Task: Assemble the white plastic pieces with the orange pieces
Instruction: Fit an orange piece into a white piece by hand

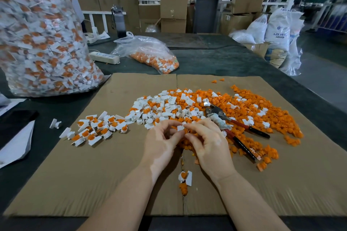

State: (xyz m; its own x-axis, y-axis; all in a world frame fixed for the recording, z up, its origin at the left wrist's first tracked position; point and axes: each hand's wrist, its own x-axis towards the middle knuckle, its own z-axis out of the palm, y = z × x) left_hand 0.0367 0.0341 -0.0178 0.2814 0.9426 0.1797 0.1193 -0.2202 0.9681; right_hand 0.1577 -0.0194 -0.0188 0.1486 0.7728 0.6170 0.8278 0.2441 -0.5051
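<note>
Left hand (pixel 163 140) and right hand (pixel 206 141) fingers curled, together pinching a white piece (pixel 180 128), orange piece (pixel 186 131) beneath

The white piece (pixel 180 128) is half hidden by fingertips (pixel 176 133) — big bag (pixel 37 43) cut off at left.

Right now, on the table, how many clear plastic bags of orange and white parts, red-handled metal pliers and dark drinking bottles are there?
Clear plastic bags of orange and white parts: 2
Red-handled metal pliers: 1
Dark drinking bottles: 1
Total: 4
</note>
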